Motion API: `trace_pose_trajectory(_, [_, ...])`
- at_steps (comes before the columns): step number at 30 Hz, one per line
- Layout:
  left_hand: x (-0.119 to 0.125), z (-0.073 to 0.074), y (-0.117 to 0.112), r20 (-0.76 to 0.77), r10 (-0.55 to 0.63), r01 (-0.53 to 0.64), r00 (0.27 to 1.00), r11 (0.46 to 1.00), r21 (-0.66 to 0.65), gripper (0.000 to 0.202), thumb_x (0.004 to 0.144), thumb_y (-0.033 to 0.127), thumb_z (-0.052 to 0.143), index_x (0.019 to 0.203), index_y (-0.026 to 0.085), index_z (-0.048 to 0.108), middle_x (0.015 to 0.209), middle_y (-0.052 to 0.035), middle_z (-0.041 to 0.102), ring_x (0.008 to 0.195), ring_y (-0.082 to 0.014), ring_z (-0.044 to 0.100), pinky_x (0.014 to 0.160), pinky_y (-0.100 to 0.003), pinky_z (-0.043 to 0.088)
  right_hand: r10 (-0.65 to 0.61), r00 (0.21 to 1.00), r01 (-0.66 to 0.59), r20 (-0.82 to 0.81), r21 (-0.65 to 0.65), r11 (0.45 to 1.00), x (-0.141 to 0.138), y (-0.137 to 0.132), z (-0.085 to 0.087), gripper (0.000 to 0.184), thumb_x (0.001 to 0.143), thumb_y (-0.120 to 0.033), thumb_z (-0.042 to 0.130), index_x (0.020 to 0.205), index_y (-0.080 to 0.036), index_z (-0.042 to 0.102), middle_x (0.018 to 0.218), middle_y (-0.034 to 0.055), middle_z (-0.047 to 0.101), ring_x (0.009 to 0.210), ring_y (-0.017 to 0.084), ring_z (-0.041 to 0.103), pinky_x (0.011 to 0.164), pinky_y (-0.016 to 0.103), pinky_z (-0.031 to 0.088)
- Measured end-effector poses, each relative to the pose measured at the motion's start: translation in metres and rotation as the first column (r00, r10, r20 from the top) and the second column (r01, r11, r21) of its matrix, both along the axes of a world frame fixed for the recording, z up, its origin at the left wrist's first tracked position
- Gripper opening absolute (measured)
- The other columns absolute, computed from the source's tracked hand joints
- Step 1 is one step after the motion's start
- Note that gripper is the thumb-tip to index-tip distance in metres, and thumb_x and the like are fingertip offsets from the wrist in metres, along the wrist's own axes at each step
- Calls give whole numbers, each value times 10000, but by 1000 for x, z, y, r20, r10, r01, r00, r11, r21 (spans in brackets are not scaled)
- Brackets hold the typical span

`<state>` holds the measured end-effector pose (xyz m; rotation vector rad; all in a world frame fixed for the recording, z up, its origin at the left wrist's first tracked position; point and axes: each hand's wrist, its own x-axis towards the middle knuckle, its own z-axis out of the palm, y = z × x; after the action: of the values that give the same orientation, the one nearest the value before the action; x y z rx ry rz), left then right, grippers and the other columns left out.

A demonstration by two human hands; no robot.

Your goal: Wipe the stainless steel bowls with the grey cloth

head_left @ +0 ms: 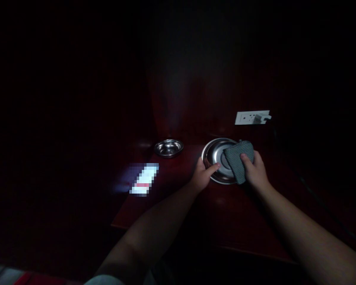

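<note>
A shiny steel bowl (218, 152) is tilted toward me above the dark red tabletop. My left hand (202, 175) grips its near left rim, with the thumb over the inside and the fingers hidden behind. A grey-green sponge pad (239, 160) is in my right hand (256, 170), closed with the thumb on its front face. The pad covers the bowl's right side, and whether it presses on the metal I cannot tell. To the left, a smaller steel bowl (169, 148) sits upright on the table.
A lit, blurred-out screen (144, 180) lies on the reddish table (172, 198), left of my hands. On the back wall is a white socket plate (245, 117) with a plug (264, 117) in it. A dark cable (314, 194) runs down at the right. Surroundings are very dark.
</note>
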<state>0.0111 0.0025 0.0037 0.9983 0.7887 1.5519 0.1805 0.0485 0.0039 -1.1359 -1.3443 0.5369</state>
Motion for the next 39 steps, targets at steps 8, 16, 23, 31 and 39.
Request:
trace_pose_trajectory(8, [-5,6,-2,-47,53,-50,997,997,64,408,613,207,715,980,155,545,952,-47,634,931,-196,579,872,-364,422,37,998,-36,54,-19,999,2,-3,0,424,731,-522,543,993,-188,529,907,61,589,833,218,552,751,368,437])
trace_pose_trajectory(16, [-9,14,-8,-110,54,-49,993,998,48,353,595,207,715,900,153,547,926,-46,638,929,-209,578,862,-374,416,106,991,-104,82,-31,994,7,0,-7,444,719,-528,562,1008,-191,532,908,51,593,823,213,557,735,355,440])
trace_pose_trajectory(23, [-8,2,-1,-49,81,-79,996,996,42,385,593,255,717,919,159,538,875,-23,599,845,-160,558,817,-329,417,38,999,-38,6,-49,998,5,-4,-5,458,696,-525,580,1005,-187,548,896,60,592,811,215,557,716,356,446])
trace_pose_trajectory(31, [3,-2,-13,46,-43,45,998,998,-52,488,583,215,725,1011,189,494,893,-4,564,818,-142,556,779,-320,441,-49,997,45,-57,-82,996,7,2,-15,473,727,-549,537,1040,-195,546,954,77,592,855,224,559,751,377,449])
trace_pose_trajectory(39, [-4,1,-8,-55,55,-50,997,996,80,416,645,230,702,1010,167,512,959,-34,602,910,-161,557,832,-309,423,49,998,-43,44,-129,991,4,-1,-14,490,748,-573,510,1078,-212,543,973,69,612,881,240,571,790,400,453])
